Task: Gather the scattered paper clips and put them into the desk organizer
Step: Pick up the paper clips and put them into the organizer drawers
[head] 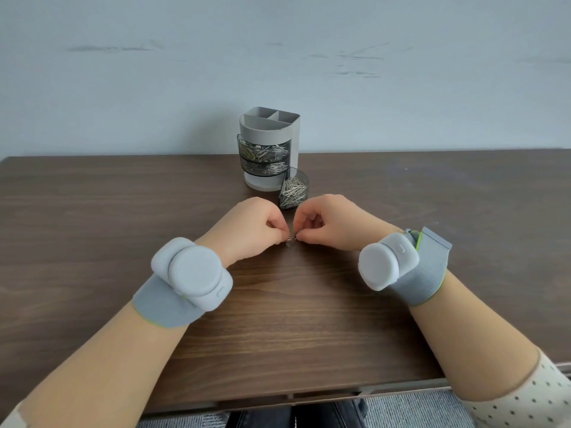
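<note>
A grey desk organizer stands at the back middle of the brown table; its two clear stacked drawers hold paper clips. A third clear drawer is swung out at its front right, full of silver paper clips. Just in front of that drawer my left hand and my right hand meet fingertip to fingertip on the tabletop. Both pinch small silver paper clips between thumb and forefinger. The clips are mostly hidden by the fingers.
Each wrist carries a grey band with a pale round device. A pale wall rises behind the table. The table's front edge runs near my body, with grey carpet below.
</note>
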A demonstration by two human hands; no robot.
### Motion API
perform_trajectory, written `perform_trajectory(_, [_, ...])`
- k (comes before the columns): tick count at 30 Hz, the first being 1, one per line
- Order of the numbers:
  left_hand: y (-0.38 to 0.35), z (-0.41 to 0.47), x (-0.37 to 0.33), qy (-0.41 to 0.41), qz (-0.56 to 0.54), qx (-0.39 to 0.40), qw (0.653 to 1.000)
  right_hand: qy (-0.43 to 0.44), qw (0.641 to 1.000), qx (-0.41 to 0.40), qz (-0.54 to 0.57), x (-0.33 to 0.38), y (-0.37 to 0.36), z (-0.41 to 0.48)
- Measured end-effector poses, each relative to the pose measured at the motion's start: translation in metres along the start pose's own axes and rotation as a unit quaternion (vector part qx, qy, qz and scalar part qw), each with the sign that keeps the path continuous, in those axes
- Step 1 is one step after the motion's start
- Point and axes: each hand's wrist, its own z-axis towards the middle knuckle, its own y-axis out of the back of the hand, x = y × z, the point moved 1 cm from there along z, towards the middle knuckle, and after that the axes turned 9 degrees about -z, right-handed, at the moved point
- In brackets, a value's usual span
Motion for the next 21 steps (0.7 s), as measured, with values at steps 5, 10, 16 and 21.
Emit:
perform_trajectory(5, [0.01, 0.004, 0.002, -0.025, -0.087, -0.096, 0.991, -0.017, 0.994, -0.074, 0.073, -0.005, 0.009, 0.003])
perform_trajectory(10, [0.026, 0.03, -0.006, -0.044, -0.107, -0.23, 0.966, -0.08, 0.972, -0.215, 0.046, -0.011, 0.025, 0.025])
perform_trajectory(16, [0.013, 0.043, -0.005, -0.05, -0.027, -0.203, 0.977, -0.121, 0.967, -0.212, 0.077, -0.018, 0.019, 0.039])
perform_trajectory(21, [0.016, 0.043, 0.004, -0.067, -0.079, -0.227, 0.968, -0.143, 0.963, -0.203, 0.108, -0.023, 0.017, 0.033])
